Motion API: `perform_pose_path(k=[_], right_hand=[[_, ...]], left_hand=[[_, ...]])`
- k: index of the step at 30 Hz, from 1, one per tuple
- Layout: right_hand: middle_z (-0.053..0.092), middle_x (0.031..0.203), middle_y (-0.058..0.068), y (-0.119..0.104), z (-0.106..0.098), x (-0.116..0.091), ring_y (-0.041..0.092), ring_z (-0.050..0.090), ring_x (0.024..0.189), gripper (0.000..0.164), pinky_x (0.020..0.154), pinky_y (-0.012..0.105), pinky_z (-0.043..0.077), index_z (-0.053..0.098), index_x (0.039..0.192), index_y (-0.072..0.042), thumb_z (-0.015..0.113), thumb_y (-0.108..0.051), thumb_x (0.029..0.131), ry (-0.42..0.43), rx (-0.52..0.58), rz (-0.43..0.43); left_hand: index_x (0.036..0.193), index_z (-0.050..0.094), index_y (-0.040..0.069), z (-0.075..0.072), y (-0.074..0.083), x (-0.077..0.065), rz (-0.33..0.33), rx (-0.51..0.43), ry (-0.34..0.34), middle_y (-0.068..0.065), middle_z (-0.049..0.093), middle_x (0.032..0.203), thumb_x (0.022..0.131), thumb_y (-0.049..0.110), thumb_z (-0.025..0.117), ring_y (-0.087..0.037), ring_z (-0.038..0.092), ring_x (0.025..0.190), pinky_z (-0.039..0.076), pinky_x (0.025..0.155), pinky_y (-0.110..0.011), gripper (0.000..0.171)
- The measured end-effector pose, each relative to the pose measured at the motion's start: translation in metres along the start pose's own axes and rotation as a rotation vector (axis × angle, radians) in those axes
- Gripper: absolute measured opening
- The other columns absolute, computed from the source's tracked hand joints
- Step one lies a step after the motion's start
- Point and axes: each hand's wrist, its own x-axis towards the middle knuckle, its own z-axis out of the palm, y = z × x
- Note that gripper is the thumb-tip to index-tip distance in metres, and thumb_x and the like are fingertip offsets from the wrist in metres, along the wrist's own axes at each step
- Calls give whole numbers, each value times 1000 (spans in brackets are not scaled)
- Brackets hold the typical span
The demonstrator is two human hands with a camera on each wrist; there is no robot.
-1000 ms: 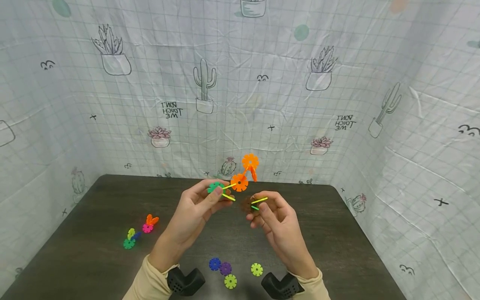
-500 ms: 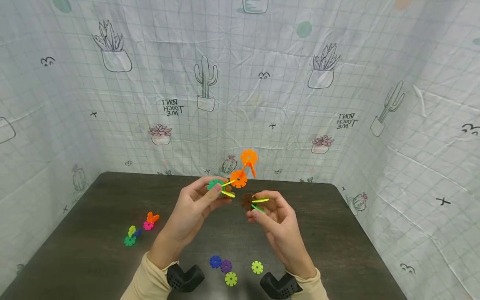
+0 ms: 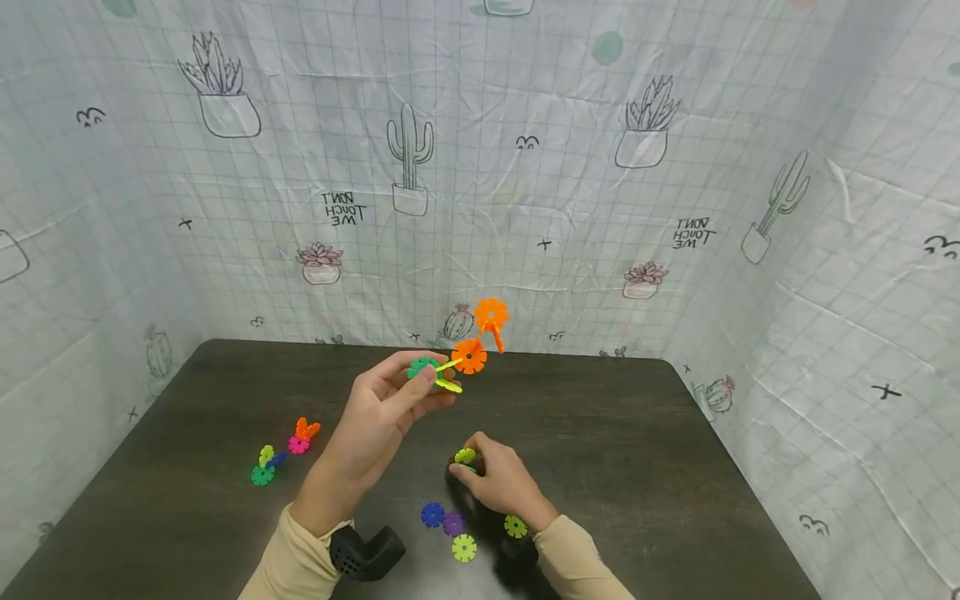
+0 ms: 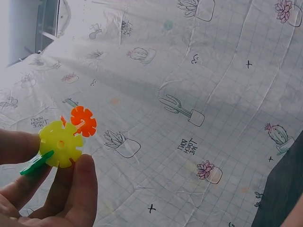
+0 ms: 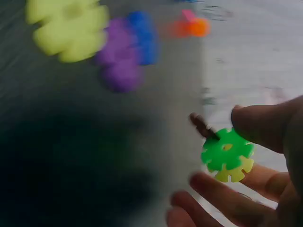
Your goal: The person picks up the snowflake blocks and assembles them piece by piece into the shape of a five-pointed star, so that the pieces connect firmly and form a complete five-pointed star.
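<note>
My left hand, raised over the table, pinches a cluster of notched interlocking discs between thumb and fingers. Its green disc is under the thumb, two yellow discs jut rightward, and orange discs rise at the far end. The left wrist view shows one yellow disc face-on. Lower and to the right, my right hand holds a smaller cluster close over the table. In the right wrist view that cluster has a green disc, a yellow disc behind it and a brown disc edge-on.
On the dark table lie loose discs: blue, purple, yellow, and another yellow one by the right wrist. Two small joined clusters, pink-orange and green-yellow-blue, lie left. A patterned curtain surrounds the table.
My right hand has moved down and left toward the table with its small cluster, away from the left hand. The left hand keeps its cluster almost in place.
</note>
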Motion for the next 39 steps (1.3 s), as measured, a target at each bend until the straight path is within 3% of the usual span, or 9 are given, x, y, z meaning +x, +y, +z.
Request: perform_pose_path(k=[3,10,16,18,20,23,25,33,39], right_hand=[[61,97,9,6,9,3,21,51,82,26,66,34,43,66,106,-13,73,-36,95,35,-71,10],[60,107,10,8,13,5,23,51,91,42,72,38,45,69,115,-12,76,-45,90,99,-178,13],[58,101,5,-10,14,-3,14,44,84,49,72,29,41,66,115,-12,82,-47,84,177,-314,-211],[59,99,2,-19,15,-4,10,45,83,41,71,25,43,68,108,-14,84,-42,84,98,-330,-299],[59,97,-3,-29,16,-4,5,47,80,34,70,20,45,69,104,-17,85,-38,83,-43,-345,-321],[58,97,-7,-41,20,-2,0,51,77,31,69,18,49,69,105,-20,85,-37,83,-243,-391,-252],[57,97,-8,-45,24,0,1,53,76,33,69,19,50,69,107,-20,85,-36,83,-319,-419,-186],[59,91,-5,-50,29,13,5,55,75,28,68,23,51,66,97,-16,88,-24,81,-428,-410,-23],[57,80,-8,-50,27,12,6,53,67,29,61,24,48,61,89,-18,88,-22,80,-409,-353,29]], left_hand=[[116,67,11,0,1,0,-3,-1,3,-6,65,116,104,14,59,-19,69,100,58,94,-34,15],[120,65,7,-2,1,0,2,7,6,-4,65,115,104,14,59,-19,69,101,58,94,-35,19],[121,64,6,-3,0,-1,-4,5,-5,-6,65,116,104,15,58,-19,69,102,58,95,-35,20],[121,64,5,-3,0,-1,-2,1,-10,-7,65,116,104,15,59,-19,69,102,58,95,-35,20],[120,65,6,-3,0,-1,1,-2,-14,-6,65,117,104,15,59,-19,69,102,58,95,-35,19],[116,66,10,-3,0,-1,-1,-3,-15,-5,64,120,104,14,59,-20,69,102,58,95,-35,15],[116,66,9,-3,1,-2,-5,-5,-12,-4,64,122,104,14,59,-20,69,103,58,95,-36,15],[116,67,10,-3,1,-3,3,-4,-9,-9,63,124,104,13,59,-20,69,104,58,95,-36,15],[116,67,11,-4,2,-5,0,-3,-12,-5,63,124,104,14,59,-20,69,104,58,96,-36,15]])
